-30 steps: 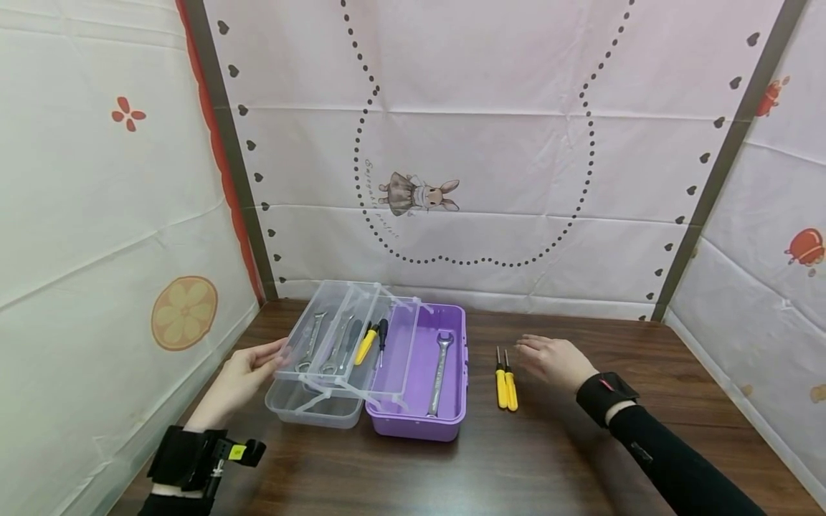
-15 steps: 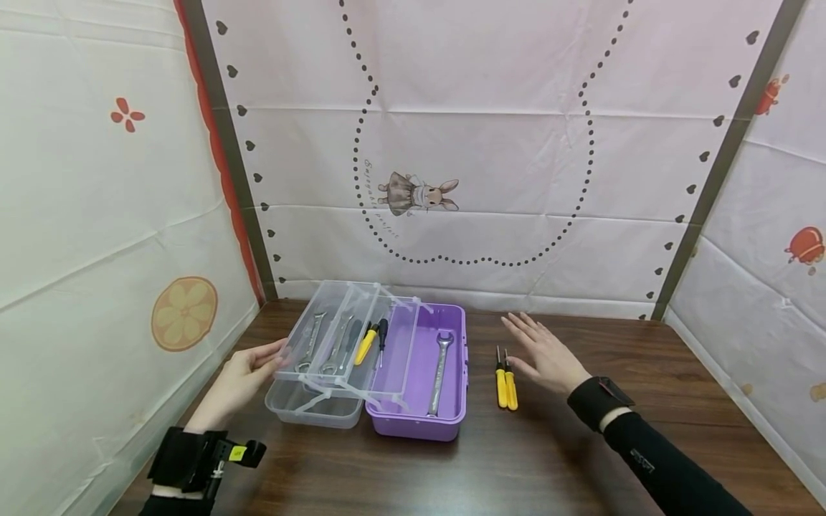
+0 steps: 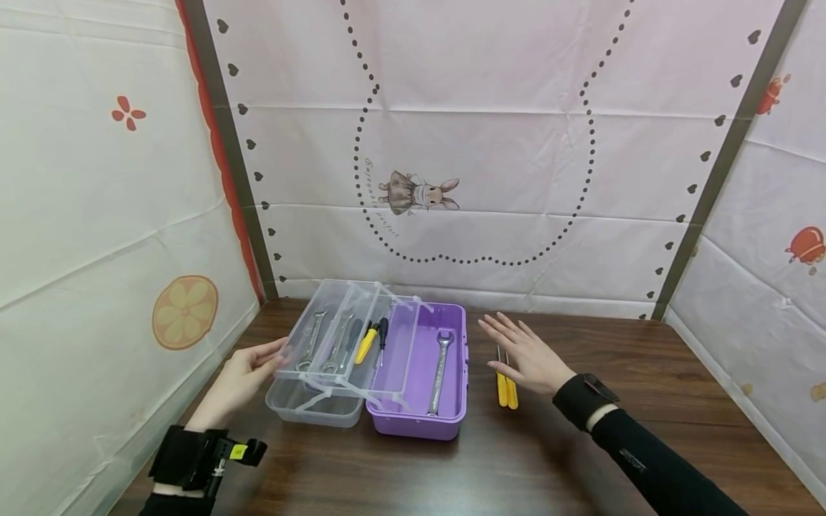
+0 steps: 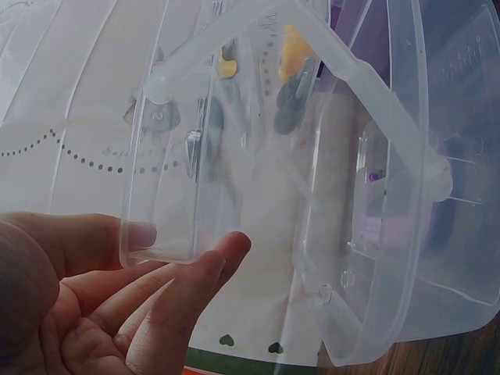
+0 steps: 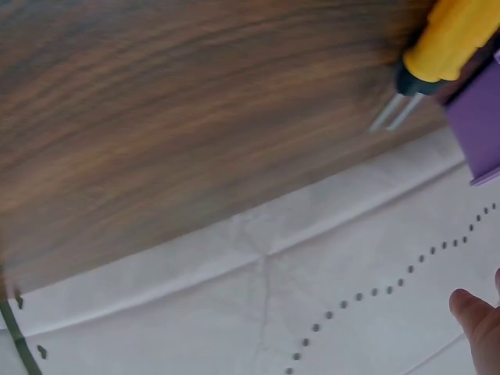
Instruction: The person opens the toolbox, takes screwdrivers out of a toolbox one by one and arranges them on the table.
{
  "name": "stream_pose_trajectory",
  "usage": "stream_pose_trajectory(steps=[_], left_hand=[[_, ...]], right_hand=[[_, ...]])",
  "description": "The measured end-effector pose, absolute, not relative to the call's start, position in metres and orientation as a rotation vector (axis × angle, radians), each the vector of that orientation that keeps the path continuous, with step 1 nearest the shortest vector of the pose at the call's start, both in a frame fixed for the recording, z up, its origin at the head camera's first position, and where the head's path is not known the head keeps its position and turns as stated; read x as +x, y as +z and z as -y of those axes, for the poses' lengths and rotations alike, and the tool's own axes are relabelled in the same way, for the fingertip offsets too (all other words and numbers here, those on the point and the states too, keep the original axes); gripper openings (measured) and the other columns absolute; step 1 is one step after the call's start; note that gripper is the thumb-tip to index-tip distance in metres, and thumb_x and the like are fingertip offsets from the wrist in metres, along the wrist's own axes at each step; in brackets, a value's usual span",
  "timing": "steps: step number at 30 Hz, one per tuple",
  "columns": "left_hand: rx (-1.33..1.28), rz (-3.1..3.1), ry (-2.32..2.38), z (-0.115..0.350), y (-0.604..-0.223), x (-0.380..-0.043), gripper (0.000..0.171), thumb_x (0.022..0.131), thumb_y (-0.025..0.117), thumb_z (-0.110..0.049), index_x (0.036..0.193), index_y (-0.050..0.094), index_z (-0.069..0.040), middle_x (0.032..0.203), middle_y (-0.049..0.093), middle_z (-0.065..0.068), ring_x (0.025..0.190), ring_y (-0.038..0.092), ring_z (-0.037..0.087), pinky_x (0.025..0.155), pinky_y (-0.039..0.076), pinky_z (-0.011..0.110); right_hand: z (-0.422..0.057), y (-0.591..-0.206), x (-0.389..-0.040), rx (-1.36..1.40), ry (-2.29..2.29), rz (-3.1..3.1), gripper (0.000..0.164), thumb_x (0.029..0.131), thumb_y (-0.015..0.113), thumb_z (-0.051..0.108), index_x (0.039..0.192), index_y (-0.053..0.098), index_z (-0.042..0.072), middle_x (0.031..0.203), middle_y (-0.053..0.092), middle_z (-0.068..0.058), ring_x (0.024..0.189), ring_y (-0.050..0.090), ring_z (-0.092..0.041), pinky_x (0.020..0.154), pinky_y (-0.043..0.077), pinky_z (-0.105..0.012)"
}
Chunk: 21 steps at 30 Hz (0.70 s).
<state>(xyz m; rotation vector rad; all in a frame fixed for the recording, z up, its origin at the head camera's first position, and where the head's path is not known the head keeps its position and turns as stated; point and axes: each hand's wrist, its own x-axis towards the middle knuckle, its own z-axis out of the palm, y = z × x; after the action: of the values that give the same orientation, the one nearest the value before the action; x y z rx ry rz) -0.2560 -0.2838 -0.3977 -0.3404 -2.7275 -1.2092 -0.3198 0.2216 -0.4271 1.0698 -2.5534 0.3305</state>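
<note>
The left fingers (image 4: 168, 320) pinch the clear tray (image 3: 330, 301); the right fingers (image 3: 505, 332) spread. A slipping pinch could spill tools (image 3: 366, 345).

In the head view the right hand (image 3: 530, 358) hides part of the 2 yellow screwdrivers (image 3: 502, 390), whose handles (image 5: 457, 35) the right wrist view's edge cuts off

Three wrenches (image 3: 440, 374) can be counted, with two yellow-handled screwdrivers (image 3: 502, 390), one black-handled screwdriver (image 3: 383, 334) and one yellow-handled tool (image 3: 366, 347) of unclear kind. There is one purple box (image 3: 413, 427), one clear upper tray (image 3: 396, 367) and one bench (image 3: 413, 480)
</note>
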Motion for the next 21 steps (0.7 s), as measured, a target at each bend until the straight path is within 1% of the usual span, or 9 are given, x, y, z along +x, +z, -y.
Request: stream_pose_trajectory(steps=[3,9,14,17,21], left_hand=[[-0.351,2.724,-1.210,0.283,-0.397,-0.256,0.044,0.103,0.052,-0.012,0.141,0.047,0.008,0.130,0.060,0.030,0.107,0.066,0.029,0.082,0.059,0.039],[-0.331,2.729,-1.220,0.283,-0.396,-0.256,0.045,0.103,0.052,-0.014,0.142,0.047,0.007,0.132,0.059,0.029,0.108,0.066,0.027,0.083,0.059,0.037],[-0.323,2.724,-1.262,0.282,-0.398,-0.257,0.045,0.103,0.052,-0.013,0.142,0.046,0.009,0.132,0.058,0.031,0.111,0.065,0.032,0.082,0.059,0.038],[-0.306,2.725,-1.277,0.282,-0.399,-0.257,0.046,0.103,0.051,-0.013,0.142,0.045,0.009,0.132,0.057,0.031,0.112,0.064,0.033,0.081,0.059,0.034],[-0.291,2.728,-1.272,0.282,-0.399,-0.257,0.045,0.103,0.051,-0.012,0.142,0.045,0.009,0.132,0.058,0.030,0.112,0.064,0.028,0.082,0.058,0.029]], right_hand=[[-0.212,-0.421,-0.321,1.111,0.329,2.560,0.070,0.097,0.060,0.036,0.156,0.031,0.011,0.160,0.034,-0.011,0.149,0.026,-0.035,0.118,0.021,-0.060],[-0.190,-0.410,-0.326,1.200,0.280,2.545,0.068,0.097,0.059,0.036,0.155,0.033,0.010,0.159,0.036,-0.013,0.149,0.026,-0.035,0.119,0.019,-0.060],[-0.170,-0.402,-0.330,1.269,0.213,2.560,0.067,0.098,0.057,0.036,0.155,0.033,0.012,0.160,0.035,-0.010,0.149,0.026,-0.036,0.120,0.019,-0.060],[-0.158,-0.399,-0.333,1.299,0.194,2.582,0.066,0.099,0.055,0.036,0.156,0.032,0.015,0.160,0.035,-0.007,0.149,0.025,-0.035,0.120,0.018,-0.059],[-0.143,-0.397,-0.337,1.334,0.167,2.594,0.064,0.100,0.054,0.037,0.156,0.031,0.017,0.160,0.035,-0.006,0.149,0.026,-0.036,0.120,0.019,-0.059]])
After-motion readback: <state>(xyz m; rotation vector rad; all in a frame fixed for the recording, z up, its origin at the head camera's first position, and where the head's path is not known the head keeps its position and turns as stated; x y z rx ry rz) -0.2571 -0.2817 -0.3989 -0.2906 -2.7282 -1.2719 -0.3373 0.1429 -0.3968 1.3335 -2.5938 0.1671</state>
